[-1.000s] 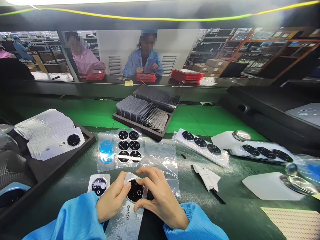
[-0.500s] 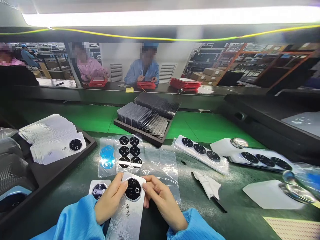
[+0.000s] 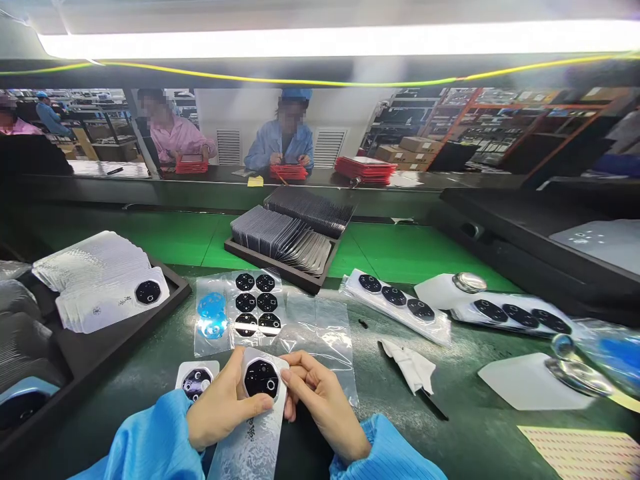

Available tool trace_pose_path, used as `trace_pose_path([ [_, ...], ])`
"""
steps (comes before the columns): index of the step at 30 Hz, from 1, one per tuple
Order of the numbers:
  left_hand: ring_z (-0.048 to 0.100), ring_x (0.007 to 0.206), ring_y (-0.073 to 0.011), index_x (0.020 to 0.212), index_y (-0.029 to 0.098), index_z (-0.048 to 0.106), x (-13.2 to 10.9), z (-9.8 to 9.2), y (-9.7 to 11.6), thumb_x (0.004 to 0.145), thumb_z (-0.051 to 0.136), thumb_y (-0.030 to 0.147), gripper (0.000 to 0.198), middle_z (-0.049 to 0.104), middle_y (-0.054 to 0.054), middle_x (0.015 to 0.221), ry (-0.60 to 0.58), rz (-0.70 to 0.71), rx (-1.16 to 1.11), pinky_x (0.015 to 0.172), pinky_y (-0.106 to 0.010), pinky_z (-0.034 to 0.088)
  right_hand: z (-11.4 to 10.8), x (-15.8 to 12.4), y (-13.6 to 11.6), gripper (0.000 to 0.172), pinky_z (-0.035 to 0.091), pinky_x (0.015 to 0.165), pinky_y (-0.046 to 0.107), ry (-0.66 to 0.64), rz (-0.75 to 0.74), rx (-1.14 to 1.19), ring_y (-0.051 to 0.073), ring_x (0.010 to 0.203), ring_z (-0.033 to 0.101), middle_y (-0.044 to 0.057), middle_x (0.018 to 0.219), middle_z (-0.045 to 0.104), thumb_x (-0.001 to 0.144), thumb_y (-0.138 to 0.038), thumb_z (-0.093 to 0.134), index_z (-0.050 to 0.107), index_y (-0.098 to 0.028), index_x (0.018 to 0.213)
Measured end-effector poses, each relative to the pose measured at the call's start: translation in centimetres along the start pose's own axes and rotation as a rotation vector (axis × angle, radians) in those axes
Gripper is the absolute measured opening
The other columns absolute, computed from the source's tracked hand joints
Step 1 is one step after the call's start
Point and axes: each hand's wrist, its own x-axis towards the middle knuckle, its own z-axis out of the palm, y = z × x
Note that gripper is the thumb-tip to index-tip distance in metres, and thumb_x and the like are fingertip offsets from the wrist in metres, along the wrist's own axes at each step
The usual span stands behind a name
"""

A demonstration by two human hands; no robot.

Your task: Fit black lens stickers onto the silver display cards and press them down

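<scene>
Found silver back cover (image 3: 250, 441) pinched at camera end between left hand (image 3: 220, 413) and right hand (image 3: 323, 403), just above surface (image 3: 475, 433). Judged black lens plate (image 3: 261, 379) liable to smudging or skewing under a sliding thumb.

Electronics factory assembly line, green conveyor belt (image 3: 400, 250), black trays of stacked grey phone back covers (image 3: 273, 265), clear sheets of black octagonal camera-lens stickers (image 3: 257, 303), one silver phone back cover (image 3: 250, 437), smocked co-workers (image 3: 283, 143) opposite, orange storage racks (image 3: 500, 127) with cartons.
</scene>
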Motion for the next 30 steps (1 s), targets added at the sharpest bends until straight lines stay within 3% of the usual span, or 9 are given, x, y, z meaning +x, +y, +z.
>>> trace_pose_path([
  [4,0.054,0.108,-0.0211,0.117,0.019,0.044,0.0,-0.6,0.2,0.085,0.067,0.034,0.042,0.058,-0.004,0.110,-0.093,0.039,-0.029,0.092,-0.036,0.041,-0.2,0.0,-0.1,0.040,0.042,0.045,0.022,0.003,0.006,0.011,0.010,0.040,0.052,-0.004,0.050,0.059,0.085,-0.056,0.061,0.056,-0.016,0.090],
  [10,0.055,0.107,-0.0227,0.120,0.018,0.046,-0.4,-1.0,2.2,0.089,0.060,0.044,0.043,0.060,-0.006,0.109,-0.173,0.037,-0.082,0.094,-0.037,0.041,-0.2,-0.1,-0.6,0.043,0.041,0.048,0.023,0.017,0.012,-0.041,0.010,0.044,0.051,-0.003,0.054,0.057,0.087,-0.058,0.056,0.058,-0.015,0.096],
  [13,0.055,0.103,-0.0224,0.110,0.020,0.051,-0.6,-0.7,2.5,0.090,0.056,0.045,0.033,0.060,-0.005,0.103,-0.124,0.015,-0.033,0.089,-0.034,0.042,-0.2,-0.3,-0.8,0.042,0.041,0.051,0.023,-0.021,-0.037,-0.142,0.011,0.051,0.051,-0.001,0.067,0.057,0.088,-0.058,0.053,0.060,-0.017,0.095],
  [15,0.054,0.093,-0.0205,0.098,0.020,0.054,-0.8,-0.4,2.4,0.091,0.053,0.048,0.029,0.058,-0.003,0.093,-0.070,0.023,0.122,0.081,-0.030,0.042,-0.2,-0.5,-0.8,0.039,0.040,0.055,0.023,-0.032,-0.086,-0.246,0.011,0.059,0.050,-0.001,0.071,0.055,0.088,-0.056,0.054,0.061,-0.018,0.087],
  [19,0.042,0.067,-0.0143,0.071,0.019,0.046,-1.0,0.8,2.0,0.093,0.043,0.054,0.042,0.045,0.002,0.069,0.045,0.066,0.450,0.061,-0.026,0.032,0.2,-0.8,-0.2,0.045,0.034,0.056,0.023,0.012,-0.182,-0.417,0.012,0.060,0.042,-0.003,0.060,0.045,0.089,-0.057,0.051,0.054,-0.018,0.066],
  [22,0.038,0.062,-0.0124,0.063,0.018,0.038,-1.1,1.7,1.8,0.092,0.046,0.052,0.045,0.040,0.003,0.063,0.085,0.101,0.552,0.058,-0.026,0.026,0.6,-1.1,0.3,0.048,0.029,0.052,0.023,0.050,-0.273,-0.502,0.010,0.054,0.038,-0.004,0.055,0.042,0.090,-0.055,0.049,0.049,-0.019,0.058],
  [25,0.039,0.061,-0.0114,0.058,0.018,0.037,-1.3,2.2,2.0,0.085,0.059,0.048,0.046,0.040,0.004,0.060,0.084,0.128,0.539,0.058,-0.026,0.025,0.6,-1.6,0.7,0.044,0.030,0.049,0.023,0.045,-0.355,-0.523,0.010,0.050,0.041,-0.003,0.053,0.048,0.092,-0.047,0.050,0.054,-0.019,0.059],
  [30,0.043,0.066,-0.0116,0.073,0.018,0.054,-1.6,2.0,2.3,0.075,0.071,0.032,0.022,0.049,0.005,0.069,-0.031,0.150,0.408,0.059,-0.023,0.030,-0.2,-1.9,0.9,0.036,0.038,0.050,0.023,0.213,-0.331,-0.401,0.013,0.053,0.049,-0.001,0.059,0.057,0.089,-0.049,0.055,0.062,-0.022,0.067],
])
